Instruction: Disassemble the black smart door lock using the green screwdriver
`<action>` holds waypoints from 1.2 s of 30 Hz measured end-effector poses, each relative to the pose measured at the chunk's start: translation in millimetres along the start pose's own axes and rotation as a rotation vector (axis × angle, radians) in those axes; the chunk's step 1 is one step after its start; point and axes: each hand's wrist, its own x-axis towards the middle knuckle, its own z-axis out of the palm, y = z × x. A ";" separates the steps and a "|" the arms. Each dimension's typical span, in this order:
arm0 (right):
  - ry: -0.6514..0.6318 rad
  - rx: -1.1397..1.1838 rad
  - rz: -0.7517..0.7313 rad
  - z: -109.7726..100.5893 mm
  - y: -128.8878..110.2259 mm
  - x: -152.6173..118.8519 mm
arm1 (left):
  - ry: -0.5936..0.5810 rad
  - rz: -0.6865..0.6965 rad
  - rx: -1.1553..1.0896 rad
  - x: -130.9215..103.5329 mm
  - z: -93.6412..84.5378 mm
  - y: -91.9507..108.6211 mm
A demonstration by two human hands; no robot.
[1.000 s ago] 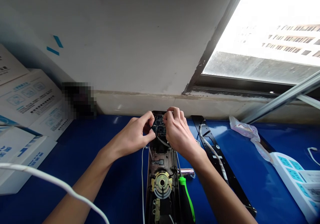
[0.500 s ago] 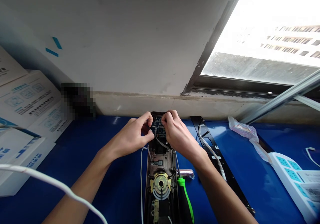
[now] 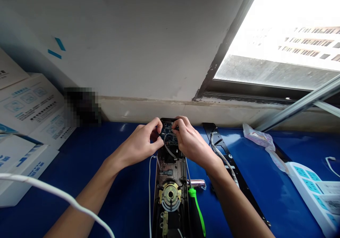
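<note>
A long open device housing (image 3: 184, 170) lies lengthwise before me, with a dark circuit board (image 3: 169, 139) at its far end. My left hand (image 3: 145, 140) is at the board's left edge, thumb and index finger curled in close to it. Over the right edge, my right hand (image 3: 190, 139) has its fingertips pinched together; anything between them is too small to make out. A thin grey cable (image 3: 170, 152) curves down from the board, its lower end loose over the housing. Nearer me, the housing holds a round brass-coloured part (image 3: 170, 194).
Right of the housing lie a green-and-black screwdriver (image 3: 196, 209) and a pinkish cylinder (image 3: 197, 184). Beyond my right forearm are a long black panel (image 3: 243, 181) with a cable, a plastic bag (image 3: 257, 137) and a white power strip (image 3: 305, 188). White boxes (image 3: 39, 107) stand left.
My right hand has shifted slightly right and its fingers have lifted a little. The grey cable's lower end has swung left and shows more fully. My left hand stays put.
</note>
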 end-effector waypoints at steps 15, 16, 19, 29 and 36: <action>-0.020 0.031 -0.049 -1.7 0.4 1.2 | -0.003 0.002 0.001 -0.9 -1.5 1.9; -0.023 0.029 -0.050 -1.8 0.8 1.3 | -0.006 0.001 0.001 -0.8 -1.6 2.1; -0.029 0.021 -0.051 -1.8 1.7 1.3 | -0.006 0.001 -0.006 -0.2 -1.9 2.4; -0.008 -0.033 0.011 0.2 -6.2 -1.3 | -0.003 0.004 -0.008 -0.6 -0.5 0.9; -0.027 0.002 0.011 0.6 -3.1 0.0 | 0.000 0.001 0.001 -0.8 -1.5 1.6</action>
